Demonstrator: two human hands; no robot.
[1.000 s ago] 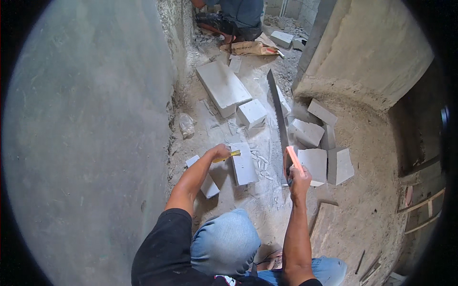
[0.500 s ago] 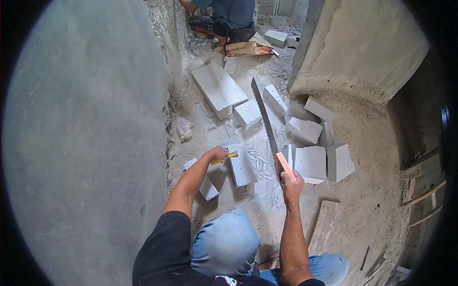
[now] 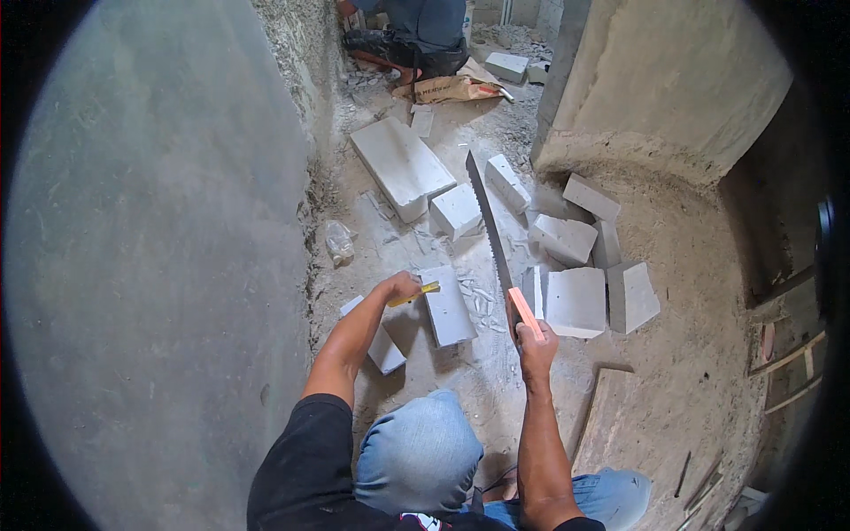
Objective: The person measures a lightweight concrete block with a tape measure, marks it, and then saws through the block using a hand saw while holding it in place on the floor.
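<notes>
My right hand (image 3: 537,347) grips the orange-pink handle of a hand saw (image 3: 492,221). Its long toothed blade points away from me, above the dusty floor between the white blocks. My left hand (image 3: 400,288) is closed on a yellow tape measure (image 3: 416,295), whose end reaches over the top of a white block (image 3: 450,305) in front of me. Most of the tape measure is hidden by the fingers. Beneath my left forearm lies another narrow white block (image 3: 385,350), partly covered by the arm.
A large white slab (image 3: 400,168) and a smaller block (image 3: 457,211) lie farther off. Several cut blocks (image 3: 575,303) cluster to the right, near a wooden board (image 3: 604,416). A plastic bag (image 3: 339,242) sits by the left wall. Another person (image 3: 412,40) crouches at the back beside a paper sack (image 3: 453,88).
My right hand has shifted slightly left and toward me, bringing the saw with it. The left hand and tape measure stay nearly in place over the block.
</notes>
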